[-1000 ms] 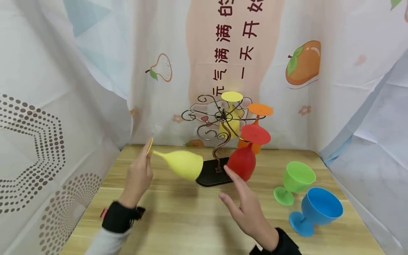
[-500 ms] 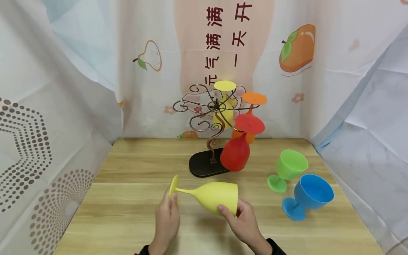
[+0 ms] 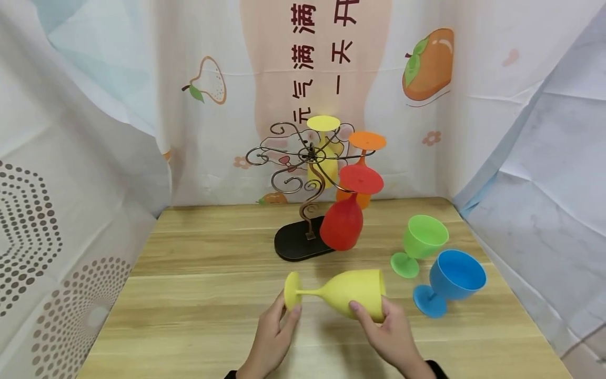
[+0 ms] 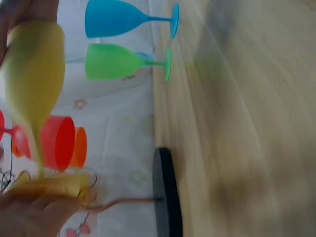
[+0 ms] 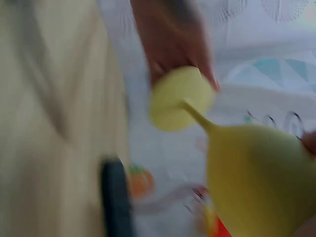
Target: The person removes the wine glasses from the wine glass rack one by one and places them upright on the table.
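A yellow goblet [image 3: 352,292] lies sideways in the air between both hands, its foot to the left and its mouth to the right. My left hand [image 3: 272,337] pinches the edge of the round foot. At the other end my right hand [image 3: 390,337] grips the bowl near the rim, thumb on the near side. Behind them stands a metal goblet rack [image 3: 312,202] on a black base [image 3: 295,243]. Upside down on its arms hang a red goblet [image 3: 343,223], an orange goblet [image 3: 366,141] and another yellow goblet [image 3: 323,123].
Upright on the right of the wooden table [image 3: 199,295] stand a green goblet [image 3: 425,237] and a blue goblet [image 3: 456,275]. Several curled rack arms on the left side carry nothing. A printed curtain [image 3: 213,131] closes off the back.
The left hand has brought the yellow goblet right and toward me from the rack's left side. The right hand has taken hold of its bowl, and both have since shifted right.
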Demonstrator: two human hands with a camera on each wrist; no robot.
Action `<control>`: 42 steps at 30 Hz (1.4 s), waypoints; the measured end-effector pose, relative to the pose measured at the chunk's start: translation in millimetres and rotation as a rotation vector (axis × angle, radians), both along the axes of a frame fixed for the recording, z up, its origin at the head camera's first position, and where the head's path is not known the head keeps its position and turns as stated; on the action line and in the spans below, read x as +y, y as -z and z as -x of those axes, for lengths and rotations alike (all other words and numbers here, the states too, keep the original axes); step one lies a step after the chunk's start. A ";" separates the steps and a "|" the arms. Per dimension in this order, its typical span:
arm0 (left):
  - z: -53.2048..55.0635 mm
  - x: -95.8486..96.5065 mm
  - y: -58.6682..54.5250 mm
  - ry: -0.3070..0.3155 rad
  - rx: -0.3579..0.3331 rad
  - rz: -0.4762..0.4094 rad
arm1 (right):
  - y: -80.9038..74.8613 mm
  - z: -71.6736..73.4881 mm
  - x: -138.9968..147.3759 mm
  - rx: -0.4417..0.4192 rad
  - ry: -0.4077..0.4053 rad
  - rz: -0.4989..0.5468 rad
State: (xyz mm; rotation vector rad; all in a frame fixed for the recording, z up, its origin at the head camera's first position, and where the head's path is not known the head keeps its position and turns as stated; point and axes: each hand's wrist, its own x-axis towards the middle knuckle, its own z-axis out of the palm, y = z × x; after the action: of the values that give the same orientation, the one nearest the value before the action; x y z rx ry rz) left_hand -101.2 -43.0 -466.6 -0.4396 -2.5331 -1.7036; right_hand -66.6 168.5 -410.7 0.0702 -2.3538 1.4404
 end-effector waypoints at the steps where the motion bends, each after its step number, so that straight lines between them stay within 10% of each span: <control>1: 2.2 -2.2 -0.4 0.038 -0.013 0.019 | -4.4 1.0 7.7 0.025 -0.002 -0.082; 5: 13.5 -20.2 -6.5 0.013 0.028 0.099 | -19.1 11.3 38.5 0.065 -0.027 -0.457; 12: 21.1 -49.0 -12.8 -0.058 0.014 0.126 | -23.5 40.3 82.9 -0.115 -0.120 -0.939; 29: 18.8 -65.2 -16.7 -0.104 0.051 0.175 | -9.6 57.0 108.8 -0.212 -0.208 -0.943; 35: 28.7 -62.2 -52.1 -0.066 0.295 0.253 | -48.7 49.6 103.6 -0.248 -0.158 -0.878; 42: 79.8 -47.1 -141.9 0.065 0.809 0.320 | -133.4 61.4 89.6 0.194 -0.083 -0.811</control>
State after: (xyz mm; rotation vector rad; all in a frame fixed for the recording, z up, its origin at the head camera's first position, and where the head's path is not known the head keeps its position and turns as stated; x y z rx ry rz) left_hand -181.0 -90.1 -324.7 -0.9934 -2.1517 -0.8417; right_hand -128.1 258.1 -277.3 0.4956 -2.6194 0.3970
